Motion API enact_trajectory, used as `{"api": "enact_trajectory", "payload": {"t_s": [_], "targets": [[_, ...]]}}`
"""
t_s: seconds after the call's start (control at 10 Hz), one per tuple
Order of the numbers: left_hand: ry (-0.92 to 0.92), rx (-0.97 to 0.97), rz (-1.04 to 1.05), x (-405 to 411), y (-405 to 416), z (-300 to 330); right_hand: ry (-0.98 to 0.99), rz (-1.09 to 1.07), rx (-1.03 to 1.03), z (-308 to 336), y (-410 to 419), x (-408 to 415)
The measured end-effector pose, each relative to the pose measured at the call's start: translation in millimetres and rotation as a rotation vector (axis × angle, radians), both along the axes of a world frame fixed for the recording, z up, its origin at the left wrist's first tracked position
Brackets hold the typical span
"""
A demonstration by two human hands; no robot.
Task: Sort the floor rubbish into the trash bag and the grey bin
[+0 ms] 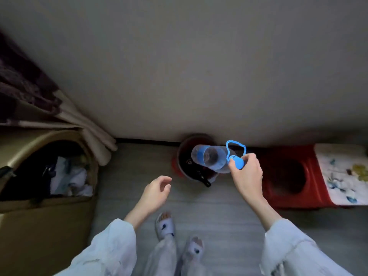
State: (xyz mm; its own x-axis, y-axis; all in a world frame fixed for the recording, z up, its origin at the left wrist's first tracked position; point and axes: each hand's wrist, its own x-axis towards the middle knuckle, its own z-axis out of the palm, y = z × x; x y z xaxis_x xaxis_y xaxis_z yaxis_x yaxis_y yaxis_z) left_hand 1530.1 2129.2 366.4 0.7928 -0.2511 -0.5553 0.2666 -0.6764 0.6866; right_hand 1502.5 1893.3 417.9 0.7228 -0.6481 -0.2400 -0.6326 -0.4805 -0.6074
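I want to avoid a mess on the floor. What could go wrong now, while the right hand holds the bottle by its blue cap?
1. The right hand grips only the blue cap of the clear bottle, which hangs sideways; it could swing or slip.
2. The bottle hangs over a round red container holding dark items; if dropped, it may bounce out.
3. The left hand is open and not supporting it.

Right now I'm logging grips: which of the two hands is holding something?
The right hand: it pinches the blue cap of a clear plastic bottle over a round container. The left hand hangs open, holding nothing.
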Motion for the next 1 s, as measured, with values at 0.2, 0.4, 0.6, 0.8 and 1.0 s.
{"api": "enact_trajectory", "payload": {"t_s": [0.2,0.4,0.6,0.8,1.0], "targets": [[0.072,0.086,-0.051,17,-41,-101,0.004,-0.15,0.092,-115,-26,20],[0.084,0.115,-0.074,31,-76,-193,0.008,-0.303,0.23,-220,-52,43],[0.156,0.118,-0.054,24,-113,-277,0.131,-0.284,0.438,-310,-66,19],[0.151,0.268,-0.265,25,-124,-325,0.148,-0.249,0.442,-346,-83,0],[0.149,0.443,-0.531,39,-123,-336,0.197,-0.1,0.39,-343,-92,-4]]}}
